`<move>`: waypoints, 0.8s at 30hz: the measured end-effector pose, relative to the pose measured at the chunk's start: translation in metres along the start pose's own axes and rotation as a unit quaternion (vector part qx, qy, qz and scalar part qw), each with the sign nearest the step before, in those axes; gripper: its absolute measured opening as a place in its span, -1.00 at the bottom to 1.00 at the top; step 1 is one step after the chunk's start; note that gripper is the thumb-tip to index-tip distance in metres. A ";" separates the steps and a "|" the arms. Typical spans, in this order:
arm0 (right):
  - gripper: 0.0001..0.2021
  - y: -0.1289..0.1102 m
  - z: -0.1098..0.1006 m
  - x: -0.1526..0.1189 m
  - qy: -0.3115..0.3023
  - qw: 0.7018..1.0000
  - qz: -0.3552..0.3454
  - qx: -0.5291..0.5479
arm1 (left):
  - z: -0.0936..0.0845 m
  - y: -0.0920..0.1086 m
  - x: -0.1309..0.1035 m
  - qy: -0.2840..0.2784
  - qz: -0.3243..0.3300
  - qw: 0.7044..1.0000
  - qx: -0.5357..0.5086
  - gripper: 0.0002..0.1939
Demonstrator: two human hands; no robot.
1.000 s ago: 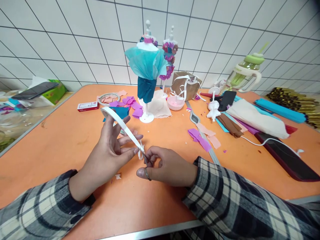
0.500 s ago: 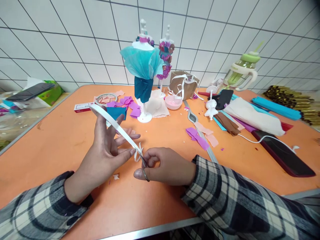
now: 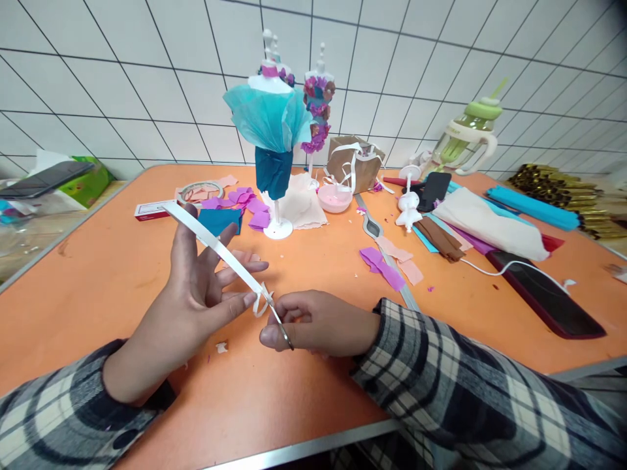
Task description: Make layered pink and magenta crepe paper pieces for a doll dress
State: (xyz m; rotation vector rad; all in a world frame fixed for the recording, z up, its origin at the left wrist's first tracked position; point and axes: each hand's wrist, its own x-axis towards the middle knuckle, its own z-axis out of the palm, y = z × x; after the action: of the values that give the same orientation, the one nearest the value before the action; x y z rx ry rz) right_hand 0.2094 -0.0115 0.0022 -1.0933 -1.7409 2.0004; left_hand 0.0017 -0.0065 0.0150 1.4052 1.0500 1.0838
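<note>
A white strip [image 3: 215,245] slants down across my left hand [image 3: 193,297], which holds it between thumb and fingers, the other fingers spread. My right hand [image 3: 313,321] is closed on small metal scissors [image 3: 283,329]; thumb and fingers are at the handles. The blades meet the strip's lower end, beside a thin curled white piece [image 3: 259,303]. Behind my hands stands a white mannequin [image 3: 277,227] with a light-blue ruffled paper top [image 3: 269,114] and a dark-teal lower part [image 3: 273,173].
Purple paper pieces [image 3: 259,214], a tape roll [image 3: 200,191] and a red-white box [image 3: 151,209] lie at the back left. A flowered mannequin [image 3: 318,114], pink bowl [image 3: 335,198] and brown bag [image 3: 355,163] stand behind. A phone [image 3: 546,294] and green-lidded bottle [image 3: 465,134] are right.
The view has shifted slightly, so most things appear a little further left. The scissors show more clearly at the strip's end, and the strip looks straighter.
</note>
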 end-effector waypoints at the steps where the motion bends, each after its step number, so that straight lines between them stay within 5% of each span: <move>1: -0.57 0.000 -0.001 0.001 -0.004 1.000 -0.014 0.007 | -0.001 0.001 0.001 0.001 -0.009 1.000 -0.016 0.21; 8: -0.53 0.000 0.000 0.000 0.066 0.997 -0.024 -0.038 | -0.006 0.001 0.005 0.016 -0.082 0.991 -0.107 0.16; 14: -0.60 -0.001 0.000 -0.002 -0.006 0.999 -0.014 -0.035 | -0.005 -0.001 0.004 0.004 -0.080 0.992 -0.101 0.17; 24: -0.60 -0.003 -0.001 -0.002 0.024 0.993 -0.012 -0.113 | -0.004 -0.002 0.003 0.024 -0.113 0.983 -0.144 -0.06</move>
State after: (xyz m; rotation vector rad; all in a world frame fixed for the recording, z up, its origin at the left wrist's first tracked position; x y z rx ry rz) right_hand 0.2105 -0.0109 0.0060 -1.1716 -1.9817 1.7795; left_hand -0.0013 -0.0024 0.0131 1.0086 1.0142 1.0583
